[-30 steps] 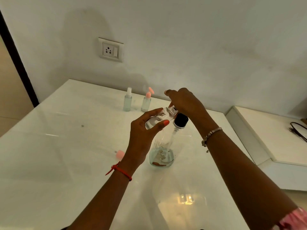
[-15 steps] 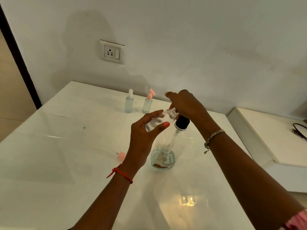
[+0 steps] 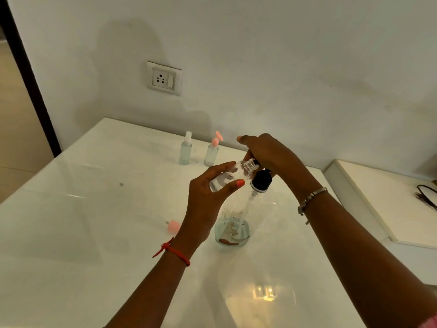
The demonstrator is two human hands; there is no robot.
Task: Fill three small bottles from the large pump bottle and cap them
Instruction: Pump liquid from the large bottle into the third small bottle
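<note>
A large clear pump bottle with a black collar stands mid-table, a little liquid at its bottom. My right hand rests on top of its pump head, fingers curled over it. My left hand holds a small uncapped clear bottle tilted, its threaded mouth up against the pump's spout under my right hand. Two small bottles stand at the back: one with a white spray top, one with a pink pump top. A loose pink cap lies on the table left of my left wrist.
The white glossy table meets the wall at the back, where a socket plate is mounted. A lower white ledge on the right carries a black cable. A dark door frame stands at the far left.
Both hands stay at the pump with the small bottle held to the spout. The scene has shifted slightly in the frame as my head moved.
</note>
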